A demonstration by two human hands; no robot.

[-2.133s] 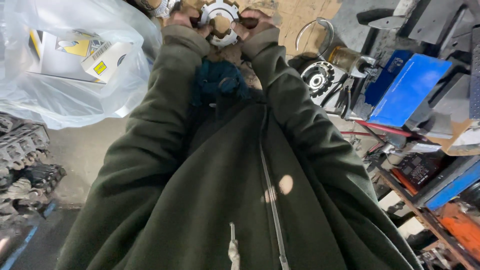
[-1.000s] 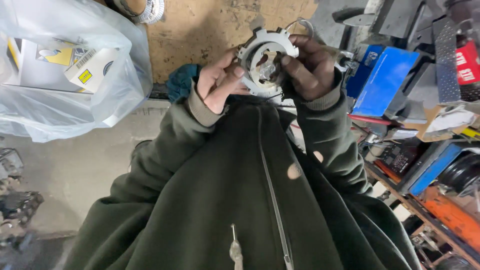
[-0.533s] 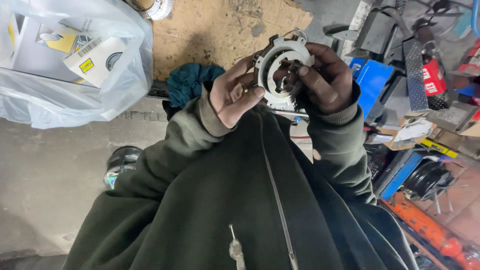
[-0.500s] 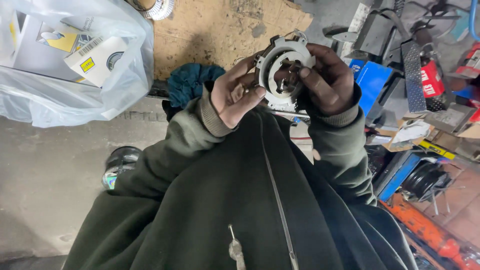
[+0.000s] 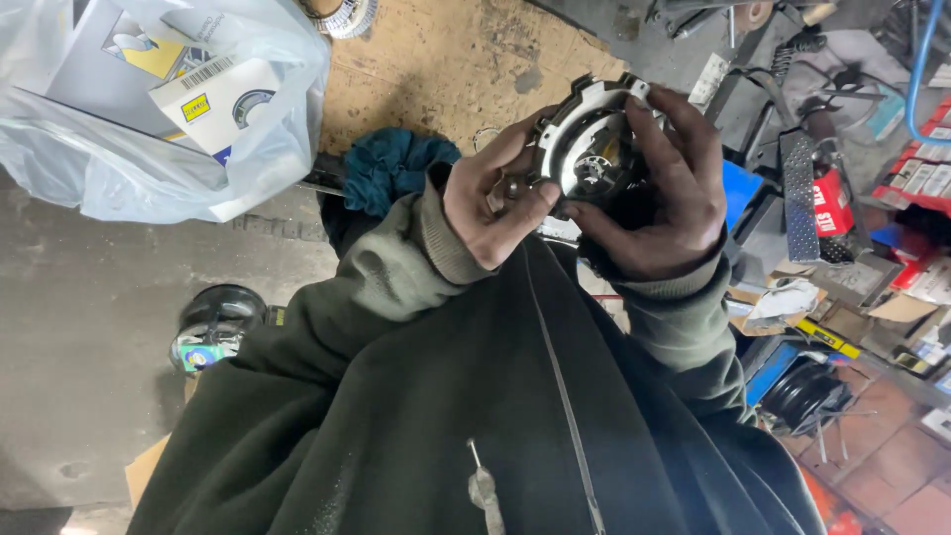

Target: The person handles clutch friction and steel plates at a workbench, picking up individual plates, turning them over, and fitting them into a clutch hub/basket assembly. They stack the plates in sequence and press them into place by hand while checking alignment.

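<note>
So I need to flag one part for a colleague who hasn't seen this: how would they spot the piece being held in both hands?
Start at the dark green jacket filling the lower picture and follow its sleeves up to where the left hand and right hand meet. Between them is a round metal part. It alone is a pale grey notched ring around a darker centre, unlike the teal cloth beside it.

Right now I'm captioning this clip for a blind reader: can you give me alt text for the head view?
Two bare hands, the left hand and right hand, hold a round metal part up against a dark green zip jacket. Behind lie a clear plastic bag of boxes, a teal rag and cluttered shelves.
</note>
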